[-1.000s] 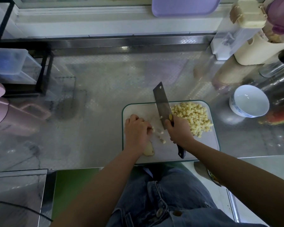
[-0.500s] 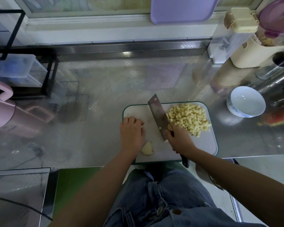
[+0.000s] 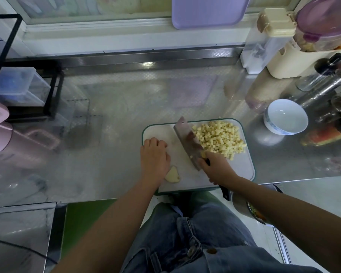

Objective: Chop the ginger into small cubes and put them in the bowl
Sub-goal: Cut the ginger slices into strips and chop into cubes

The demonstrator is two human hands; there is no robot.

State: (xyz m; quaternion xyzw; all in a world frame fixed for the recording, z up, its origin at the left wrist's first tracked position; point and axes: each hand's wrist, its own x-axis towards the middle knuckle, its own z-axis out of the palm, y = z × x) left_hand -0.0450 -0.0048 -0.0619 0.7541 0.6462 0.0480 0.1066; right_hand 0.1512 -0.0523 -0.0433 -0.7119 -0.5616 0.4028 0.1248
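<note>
Left hand (image 3: 155,156) rests on the cutting board (image 3: 242,170), fingers curled on nothing I can see. 1 uncut ginger chunk (image 3: 172,175) waits beside that wrist. The cleaver (image 3: 187,142), handle gripped by the right hand (image 3: 217,168), leans against the ginger cubes (image 3: 219,136), probably herding them. The bowl (image 3: 285,117) stands empty, further right.

We see pale yellow ginger cubes (image 3: 219,137) on a white cutting board (image 3: 241,171) rimmed in dark green, a grey cleaver (image 3: 187,141) with a black handle, a white bowl (image 3: 285,115) with blue outer markings, and a lilac tray (image 3: 209,12).
</note>
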